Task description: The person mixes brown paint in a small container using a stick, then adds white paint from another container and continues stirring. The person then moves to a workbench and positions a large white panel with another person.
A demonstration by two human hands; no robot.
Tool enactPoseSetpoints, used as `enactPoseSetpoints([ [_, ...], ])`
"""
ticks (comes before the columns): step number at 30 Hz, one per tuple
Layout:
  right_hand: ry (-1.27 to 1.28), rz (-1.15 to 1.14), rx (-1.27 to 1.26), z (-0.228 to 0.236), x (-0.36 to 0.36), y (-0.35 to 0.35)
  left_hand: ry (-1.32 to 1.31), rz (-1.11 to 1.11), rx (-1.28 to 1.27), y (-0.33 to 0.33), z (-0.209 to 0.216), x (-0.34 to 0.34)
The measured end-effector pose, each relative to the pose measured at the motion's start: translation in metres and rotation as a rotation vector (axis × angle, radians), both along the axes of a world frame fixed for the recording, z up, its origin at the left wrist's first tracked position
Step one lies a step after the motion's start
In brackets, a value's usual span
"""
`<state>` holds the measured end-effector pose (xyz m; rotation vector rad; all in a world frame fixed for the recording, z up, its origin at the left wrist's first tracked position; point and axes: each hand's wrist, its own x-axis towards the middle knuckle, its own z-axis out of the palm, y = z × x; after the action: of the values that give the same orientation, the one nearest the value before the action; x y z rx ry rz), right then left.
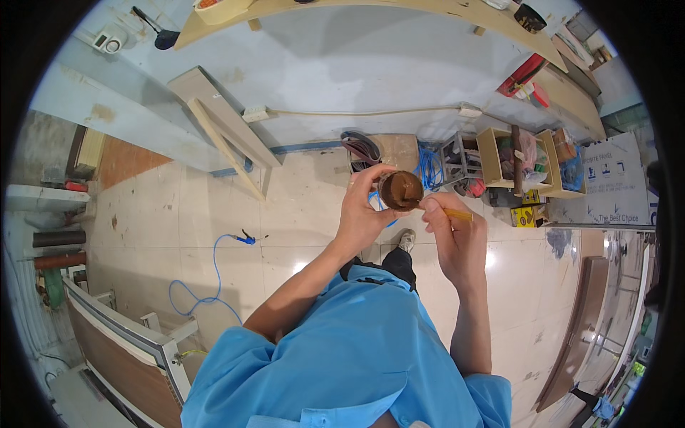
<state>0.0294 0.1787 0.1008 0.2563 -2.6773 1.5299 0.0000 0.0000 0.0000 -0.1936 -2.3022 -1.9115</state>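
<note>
A small round cup [384, 191] of brown paste [408, 187] is held in mid-air above the tiled floor [307, 214], its mouth turned up toward the camera. Its side is gripped by the curled fingers and thumb of the left hand [362, 207]. By the right hand [457, 239], a slim tool with a yellow handle [459, 213] is pinched between thumb and fingers; its long axis runs nearly sideways, the handle pointing right and slightly down, the other end directed left at the cup. That working end is hard to make out, and the middle is hidden by the fingers. Beyond, plastic bags [539, 171] are held in a pale wooden box [488, 153], their contents indistinct. The shelf [385, 8] is cut off above.
</note>
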Motion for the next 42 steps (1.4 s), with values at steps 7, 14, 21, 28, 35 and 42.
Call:
enactPoseSetpoints([
  [7, 0.018, 0.019, -0.107, -0.008, -0.003, -0.006, -0.003, -0.011, -0.031, -0.009, 0.001, 0.001],
  [14, -0.006, -0.011, 0.006, -0.006, -0.003, 0.000, 0.065, -0.025, -0.066, -0.010, -0.001, 0.001],
  [21, 0.086, 0.008, 0.011, -0.005, -0.006, 0.001, 0.062, -0.035, -0.062, -0.005, 0.000, 0.002],
  [28, 0.174, 0.042, 0.000, -0.004, -0.010, 0.000, 0.030, -0.071, -0.072, -0.003, -0.001, 0.005],
  [35, -0.071, 0.114, -0.200, -0.006, -0.006, 0.002, 0.016, -0.051, -0.098, -0.004, -0.003, 0.009],
  [42, -0.076, 0.055, -0.010, -0.008, -0.005, 0.011, 0.034, -0.053, -0.121, -0.002, -0.004, 0.009],
])
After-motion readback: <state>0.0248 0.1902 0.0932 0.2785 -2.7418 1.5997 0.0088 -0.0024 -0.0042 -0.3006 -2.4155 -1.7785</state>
